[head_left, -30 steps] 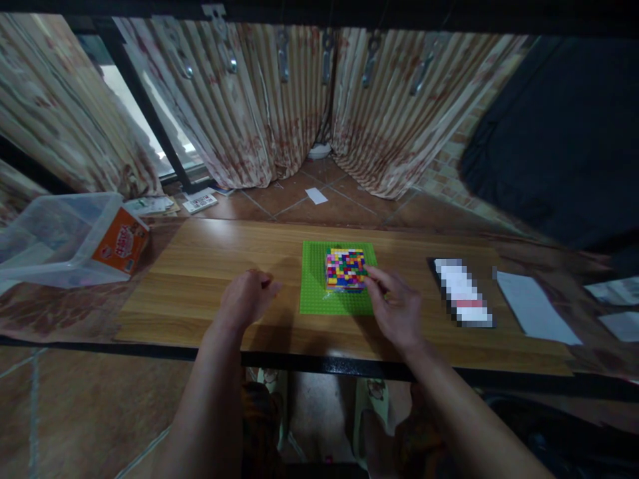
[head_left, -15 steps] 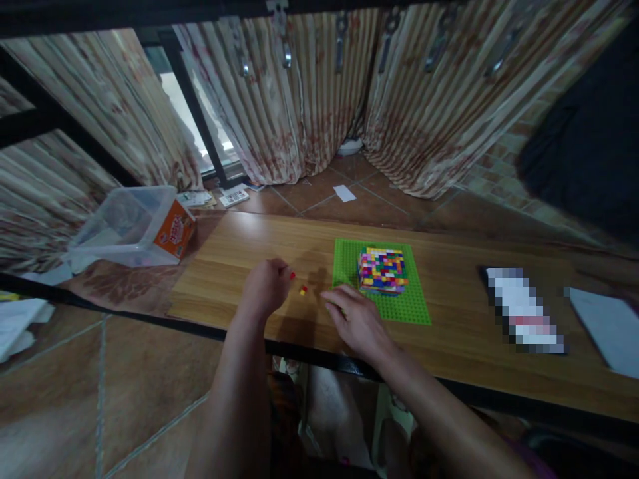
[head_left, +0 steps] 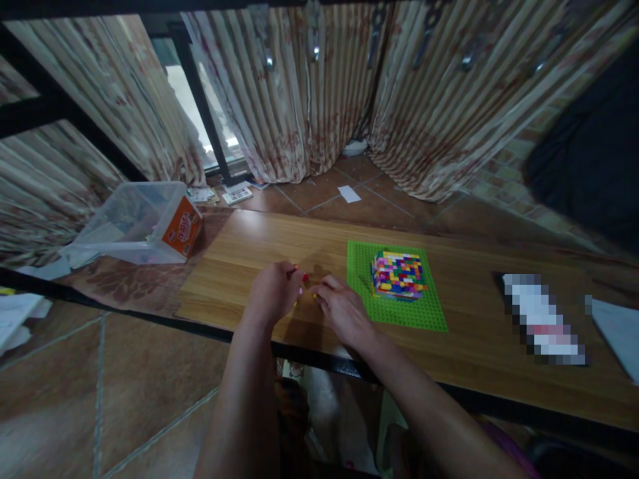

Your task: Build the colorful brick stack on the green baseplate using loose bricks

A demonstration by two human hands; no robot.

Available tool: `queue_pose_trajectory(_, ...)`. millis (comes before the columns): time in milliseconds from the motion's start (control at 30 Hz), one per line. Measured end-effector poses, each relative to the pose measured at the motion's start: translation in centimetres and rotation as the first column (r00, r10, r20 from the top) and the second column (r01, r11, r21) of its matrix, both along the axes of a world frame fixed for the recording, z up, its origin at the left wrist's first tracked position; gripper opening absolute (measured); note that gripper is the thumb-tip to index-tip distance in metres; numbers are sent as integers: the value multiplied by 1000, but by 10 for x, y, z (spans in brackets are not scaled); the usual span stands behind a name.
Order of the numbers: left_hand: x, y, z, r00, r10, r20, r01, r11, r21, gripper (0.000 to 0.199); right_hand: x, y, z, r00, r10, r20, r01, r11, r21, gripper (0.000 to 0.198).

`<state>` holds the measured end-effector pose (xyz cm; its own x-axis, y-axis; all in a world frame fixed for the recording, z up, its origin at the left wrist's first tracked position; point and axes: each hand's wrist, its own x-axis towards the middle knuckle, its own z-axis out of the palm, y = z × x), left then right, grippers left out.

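My left hand is closed just above the wooden table, its fingers curled around small toy bricks. A red toy brick shows at its fingertips, and bits of pink and yellow show below them. My right hand faces it, thumb and fingers pinched on a small yellow toy brick. To the right of my hands, a block built of many multicoloured toy bricks stands on a green studded baseplate. The inside of my left hand is hidden.
A clear plastic bin with an orange label stands left of the wooden table top. A phone-like object, blurred out, and a white sheet lie at the right. The dark table edge runs close to my forearms.
My hands have come closer together. My right fingers now pinch a yellow toy brick, and more colours show at my left fingertips. The view has shifted, so the baseplate appears farther right.
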<state>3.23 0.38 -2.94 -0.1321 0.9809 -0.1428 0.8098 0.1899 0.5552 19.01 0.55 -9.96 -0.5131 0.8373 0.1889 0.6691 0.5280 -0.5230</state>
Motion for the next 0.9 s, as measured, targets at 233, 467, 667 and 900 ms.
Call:
queue_pose_trajectory(233,-3,2,-2,1000,3,31,-3,1000,-4,32,-2,-1,4,997,-5,-83,6,1000,6,17)
queue_pose_trajectory(467,-1,3,-2,1000,-14,10,14,1000,-4,32,14,-11,28,971,3,-238,0,1000,15,19)
queue_pose_trajectory(667,5,4,-3,998,-49,-29,48,999,-19,32,61,-19,48,954,-89,-287,124,987,104,22)
queue_pose_trajectory(900,25,5,5,992,-84,-93,77,994,-81,27,127,-13,54,910,-279,-305,341,924,171,19)
